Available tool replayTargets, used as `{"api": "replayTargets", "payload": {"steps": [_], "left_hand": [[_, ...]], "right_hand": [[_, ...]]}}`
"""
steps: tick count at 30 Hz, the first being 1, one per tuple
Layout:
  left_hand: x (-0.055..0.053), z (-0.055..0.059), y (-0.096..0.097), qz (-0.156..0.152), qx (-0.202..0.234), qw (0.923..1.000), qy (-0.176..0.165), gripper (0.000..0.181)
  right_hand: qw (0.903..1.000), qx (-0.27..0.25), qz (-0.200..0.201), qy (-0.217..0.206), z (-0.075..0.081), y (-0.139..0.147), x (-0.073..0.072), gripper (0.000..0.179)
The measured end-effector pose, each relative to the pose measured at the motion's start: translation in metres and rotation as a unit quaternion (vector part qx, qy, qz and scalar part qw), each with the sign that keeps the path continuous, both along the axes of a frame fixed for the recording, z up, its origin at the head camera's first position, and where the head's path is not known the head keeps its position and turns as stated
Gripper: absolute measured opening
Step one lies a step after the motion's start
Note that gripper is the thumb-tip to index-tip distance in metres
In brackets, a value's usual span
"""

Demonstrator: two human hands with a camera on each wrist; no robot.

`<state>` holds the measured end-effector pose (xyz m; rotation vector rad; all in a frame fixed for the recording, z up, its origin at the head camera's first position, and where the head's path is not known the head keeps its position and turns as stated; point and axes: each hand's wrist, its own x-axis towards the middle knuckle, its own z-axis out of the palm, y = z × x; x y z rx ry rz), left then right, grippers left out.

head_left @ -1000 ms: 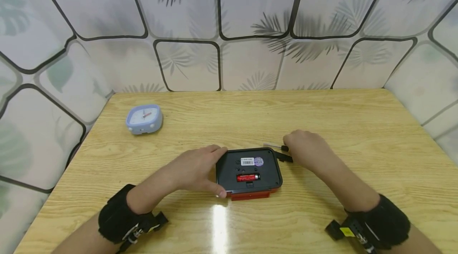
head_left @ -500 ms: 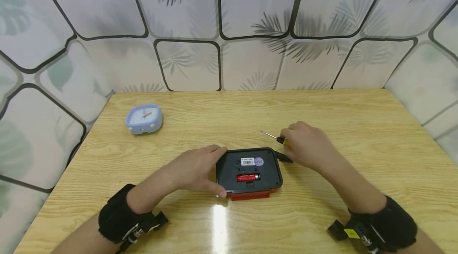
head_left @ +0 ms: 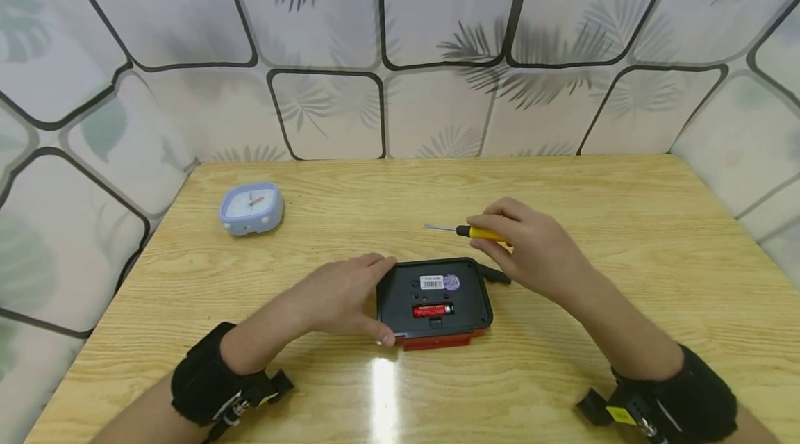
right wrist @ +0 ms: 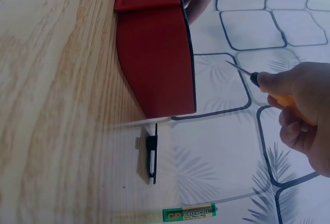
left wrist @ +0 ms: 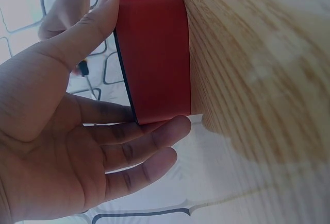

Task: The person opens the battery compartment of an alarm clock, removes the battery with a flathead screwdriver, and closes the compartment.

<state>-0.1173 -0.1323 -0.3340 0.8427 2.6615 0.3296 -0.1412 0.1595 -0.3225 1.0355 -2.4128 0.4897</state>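
My right hand [head_left: 528,239] grips a small screwdriver [head_left: 487,233] with a yellow and black handle, held above the table. Its metal tip points left, over the space behind a red box-shaped device [head_left: 437,342]. This device lies with its black back [head_left: 400,294] facing up; its exact kind cannot be told. In an uncovered slot of the back sits a red battery [head_left: 432,310]. With thumb and fingers on opposite sides, my left hand [head_left: 344,294] holds the device's left end. The left wrist view shows the thumb [left wrist: 87,33] against the red side.
A narrow black piece [head_left: 496,274] lies by the device's far right corner. The right wrist view shows a green GP battery [right wrist: 191,213] near that piece. At the back left of the wooden table [head_left: 375,201] stands a light blue clock [head_left: 252,208].
My right hand has brought the screwdriver up from beside the black piece and farther from me, and the tip has shifted left. The left hand and the device have stayed still.
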Motion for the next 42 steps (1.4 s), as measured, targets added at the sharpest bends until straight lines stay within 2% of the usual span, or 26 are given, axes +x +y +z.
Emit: {"api": "replayTargets", "payload": {"steps": [6,10,17,23,29,35,39,42], "left_hand": [[0.000,0.000,0.000,0.000,0.005,1.0000,-0.002,0.112],[0.000,0.000,-0.001,0.001,0.005,1.0000,-0.002,0.113],[0.000,0.000,0.000,0.001,0.004,1.0000,-0.002,0.112],[0.000,0.000,0.000,0.003,0.000,1.0000,0.000,0.113],[0.001,0.001,0.000,0.006,-0.004,1.0000,0.002,0.114],[0.001,0.001,0.000,0.005,-0.001,1.0000,0.000,0.113],[0.000,0.000,0.000,0.004,-0.001,1.0000,0.001,0.113],[0.000,0.000,0.000,0.004,-0.001,1.0000,0.001,0.113]], "right_hand": [[0.9963,-0.067,0.038,0.039,0.004,-0.001,0.000,0.037],[0.9924,-0.108,0.037,0.046,0.007,-0.003,0.002,0.044],[0.9833,-0.181,0.014,0.001,0.010,-0.004,0.006,0.061],[0.9712,-0.231,0.050,-0.033,0.010,-0.007,0.007,0.070],[0.9711,-0.218,0.074,-0.061,0.008,-0.009,0.010,0.069],[0.9694,-0.194,0.115,-0.098,0.000,-0.014,0.012,0.050],[0.9699,-0.167,0.130,-0.120,-0.004,-0.018,0.014,0.049],[0.9705,-0.147,0.131,-0.139,-0.005,-0.019,0.014,0.055]]}}
